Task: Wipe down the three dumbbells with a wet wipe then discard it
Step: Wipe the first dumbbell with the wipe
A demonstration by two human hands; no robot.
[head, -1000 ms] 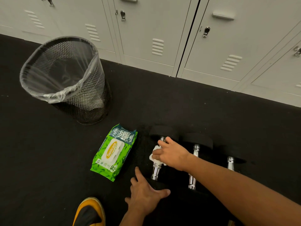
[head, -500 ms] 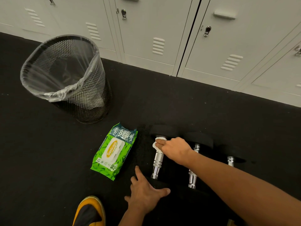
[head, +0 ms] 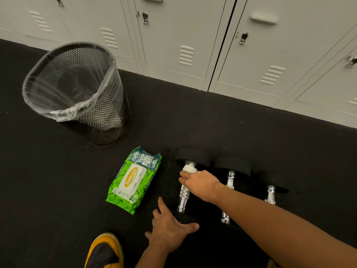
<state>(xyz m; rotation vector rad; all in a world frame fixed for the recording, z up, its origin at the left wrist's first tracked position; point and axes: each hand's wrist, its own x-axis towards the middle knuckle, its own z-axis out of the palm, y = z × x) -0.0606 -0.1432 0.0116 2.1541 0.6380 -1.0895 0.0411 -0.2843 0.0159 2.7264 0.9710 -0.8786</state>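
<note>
Hands: right hand (head: 200, 183) pinches wet wipe (head: 189, 168) on far end of leftmost dumbbell (head: 184, 190) handle, left hand (head: 169, 232) spread on its near head; other two dumbbells (head: 229, 190) (head: 271, 192) and lined bin (head: 77, 91), far left, apparently still pending.

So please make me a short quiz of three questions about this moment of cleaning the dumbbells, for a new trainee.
1. True or false: the right hand grips the white crumpled wet wipe on the chrome handle of the leftmost black dumbbell.
2. Where does the left hand rest?
A. on the green plastic wipes pack
B. on the near black end of the leftmost dumbbell
C. on the rim of the black mesh waste bin
3. Fill in: the waste bin is lined with a clear plastic ____.

Key: 1 true; 2 B; 3 bag.
</note>
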